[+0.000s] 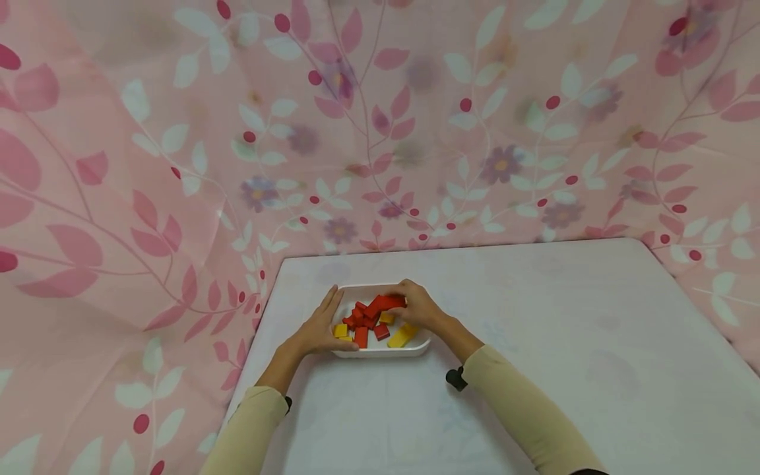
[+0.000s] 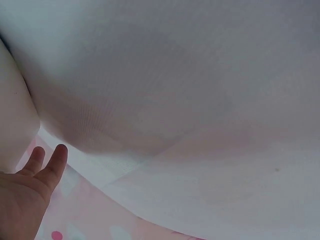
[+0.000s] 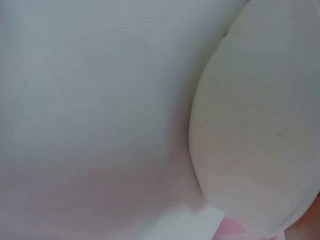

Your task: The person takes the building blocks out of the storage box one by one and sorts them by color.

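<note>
Hands (image 1: 320,328) around smooth white tray (image 1: 380,350)

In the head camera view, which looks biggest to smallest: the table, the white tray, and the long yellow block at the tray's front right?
1. Table, by far the largest.
2. White tray, held at both sides by the left hand and right hand.
3. Long yellow block, smallest.

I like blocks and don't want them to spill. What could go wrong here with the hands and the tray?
1. The white tray sits near the table's left edge; a hard nudge from the left hand resting on its rim might slide it closer.
2. The right hand grips a red block above the heap; pulling fast could knock the red blocks and yellow blocks about.
3. The blocks are piled loosely, so some might tumble over the low rim.
</note>
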Demonstrator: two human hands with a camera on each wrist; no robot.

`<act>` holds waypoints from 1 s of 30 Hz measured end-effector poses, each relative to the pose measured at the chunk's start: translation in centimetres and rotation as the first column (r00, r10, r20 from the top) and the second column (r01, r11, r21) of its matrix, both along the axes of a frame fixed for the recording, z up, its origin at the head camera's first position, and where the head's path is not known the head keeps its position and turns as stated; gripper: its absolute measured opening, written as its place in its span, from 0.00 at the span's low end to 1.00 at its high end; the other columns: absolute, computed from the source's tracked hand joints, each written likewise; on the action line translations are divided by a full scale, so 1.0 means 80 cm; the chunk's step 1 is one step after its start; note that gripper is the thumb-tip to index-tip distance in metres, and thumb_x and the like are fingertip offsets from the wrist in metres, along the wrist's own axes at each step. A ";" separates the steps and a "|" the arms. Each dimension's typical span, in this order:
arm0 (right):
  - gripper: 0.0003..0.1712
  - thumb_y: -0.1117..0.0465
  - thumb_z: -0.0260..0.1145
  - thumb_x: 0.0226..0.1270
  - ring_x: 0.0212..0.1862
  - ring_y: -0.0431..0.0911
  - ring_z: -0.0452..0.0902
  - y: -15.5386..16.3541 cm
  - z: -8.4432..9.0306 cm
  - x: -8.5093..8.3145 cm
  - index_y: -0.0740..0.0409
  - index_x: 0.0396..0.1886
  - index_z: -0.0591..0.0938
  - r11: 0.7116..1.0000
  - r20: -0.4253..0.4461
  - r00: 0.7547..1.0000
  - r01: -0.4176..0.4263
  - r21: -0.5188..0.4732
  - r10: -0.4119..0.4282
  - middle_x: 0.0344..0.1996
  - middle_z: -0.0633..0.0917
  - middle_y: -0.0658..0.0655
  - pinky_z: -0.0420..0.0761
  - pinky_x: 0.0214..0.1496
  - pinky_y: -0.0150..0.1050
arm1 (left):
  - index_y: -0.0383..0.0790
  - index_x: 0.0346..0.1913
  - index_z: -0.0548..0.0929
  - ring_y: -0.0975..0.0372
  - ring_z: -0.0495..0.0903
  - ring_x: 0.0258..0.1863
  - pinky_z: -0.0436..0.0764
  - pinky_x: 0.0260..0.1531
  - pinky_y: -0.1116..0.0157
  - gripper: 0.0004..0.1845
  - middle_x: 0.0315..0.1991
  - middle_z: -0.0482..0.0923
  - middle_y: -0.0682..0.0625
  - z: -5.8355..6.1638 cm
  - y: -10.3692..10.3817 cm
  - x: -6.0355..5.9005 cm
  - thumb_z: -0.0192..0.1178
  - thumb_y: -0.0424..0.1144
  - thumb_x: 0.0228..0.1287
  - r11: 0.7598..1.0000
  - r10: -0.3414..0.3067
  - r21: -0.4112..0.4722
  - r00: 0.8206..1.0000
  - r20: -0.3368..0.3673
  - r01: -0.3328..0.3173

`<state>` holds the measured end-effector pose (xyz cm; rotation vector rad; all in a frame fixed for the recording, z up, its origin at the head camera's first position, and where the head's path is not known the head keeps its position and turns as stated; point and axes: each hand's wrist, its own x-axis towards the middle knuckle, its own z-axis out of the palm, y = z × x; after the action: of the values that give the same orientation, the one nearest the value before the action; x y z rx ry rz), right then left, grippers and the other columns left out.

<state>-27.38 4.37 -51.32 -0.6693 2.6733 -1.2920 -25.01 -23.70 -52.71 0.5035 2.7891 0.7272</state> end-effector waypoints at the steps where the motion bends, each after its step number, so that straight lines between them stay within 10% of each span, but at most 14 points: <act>1: 0.24 0.64 0.73 0.61 0.48 0.49 0.76 0.002 0.001 0.000 0.53 0.59 0.83 1.000 0.008 1.000 0.005 -0.010 -0.005 0.45 0.80 0.56 0.82 0.58 0.45 | 0.61 0.80 0.36 0.48 0.43 0.80 0.62 0.68 0.37 0.71 0.82 0.33 0.49 0.000 0.000 0.000 0.75 0.66 0.38 1.000 0.001 0.004 1.000 0.002 -0.001; 30: 0.20 0.61 0.73 0.61 0.50 0.51 0.76 0.070 0.030 0.001 0.54 0.54 0.84 0.999 -0.091 0.995 0.040 -0.004 -0.040 0.49 0.81 0.57 0.84 0.55 0.47 | 0.55 0.80 0.39 0.47 0.46 0.79 0.66 0.66 0.37 0.71 0.82 0.31 0.50 -0.003 -0.001 -0.002 0.74 0.68 0.39 1.000 0.000 -0.029 1.000 -0.009 -0.001</act>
<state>-27.26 9.96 -48.94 -0.6946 2.7713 -1.3051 -25.21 -23.79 -52.98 0.5020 2.8043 0.6846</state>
